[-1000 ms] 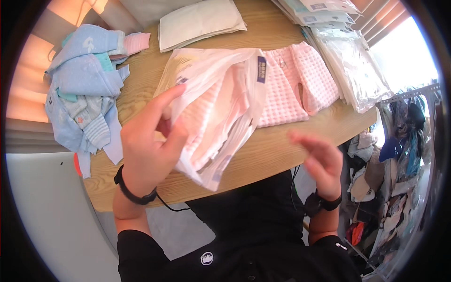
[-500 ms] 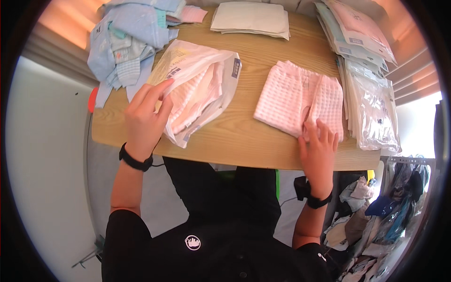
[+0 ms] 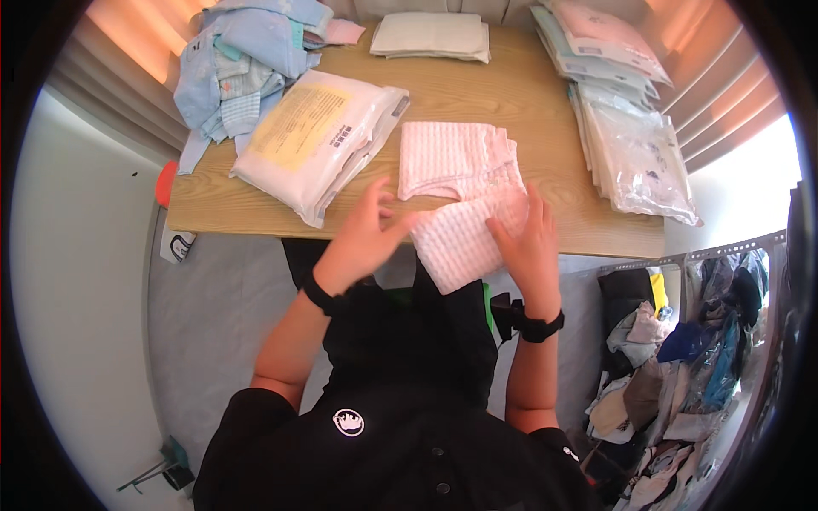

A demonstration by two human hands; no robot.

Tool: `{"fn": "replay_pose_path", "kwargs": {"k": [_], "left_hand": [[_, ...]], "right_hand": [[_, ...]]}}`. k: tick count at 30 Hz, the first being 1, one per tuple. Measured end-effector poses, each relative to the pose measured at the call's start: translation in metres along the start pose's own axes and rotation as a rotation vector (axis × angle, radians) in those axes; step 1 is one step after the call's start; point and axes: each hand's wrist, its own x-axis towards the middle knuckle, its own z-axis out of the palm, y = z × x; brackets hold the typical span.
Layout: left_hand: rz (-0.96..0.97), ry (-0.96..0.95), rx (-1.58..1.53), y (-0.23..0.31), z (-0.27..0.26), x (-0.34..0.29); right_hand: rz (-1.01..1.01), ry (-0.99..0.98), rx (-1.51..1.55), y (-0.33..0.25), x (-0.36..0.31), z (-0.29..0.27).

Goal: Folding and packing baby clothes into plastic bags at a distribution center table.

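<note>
A pair of pink waffle-textured children's pants (image 3: 464, 243) lies partly opened out at the table's front edge. Its upper part rests flat on the wood, while the lower part slants over the edge above my lap. On its right side my right hand (image 3: 530, 247) grips the cloth, thumb on top and fingers along the border. My left hand (image 3: 368, 238) is at its left corner, thumb and curled fingers apart, slightly blurred. Beyond the left hand, a plump white plastic bag (image 3: 328, 140) with a yellow label lies on the table.
Blue and striped baby clothes (image 3: 243, 68) are heaped at the far left. White folded sheets or bags (image 3: 430, 36) lie at the back. Bagged garments (image 3: 630, 149) are stacked at the right edge of the table (image 3: 477, 81). Below right, a rack (image 3: 673, 366) holds many clothes.
My left hand has left the plastic bag, whose opening has fallen closed, and moved right to the pants. The pants have come left and nearer, partly unfolded, with my right hand on them.
</note>
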Motion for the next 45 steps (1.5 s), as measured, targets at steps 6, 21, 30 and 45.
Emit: {"fn": "replay_pose_path", "kwargs": {"k": [6, 21, 30, 45], "left_hand": [[0.640, -0.096, 0.599, -0.007, 0.046, -0.050], [0.574, -0.211, 0.033, 0.004, 0.032, -0.016], [0.086, -0.180, -0.414, -0.010, 0.045, 0.048], [-0.087, -0.076, 0.113, 0.023, 0.023, 0.027]], "right_hand": [[0.089, 0.072, 0.087, 0.004, -0.013, 0.007], [0.183, -0.495, 0.692, 0.031, -0.027, -0.075], [-0.178, -0.004, 0.364, 0.025, 0.003, -0.027], [0.099, 0.117, 0.157, -0.006, 0.022, 0.007]]}}
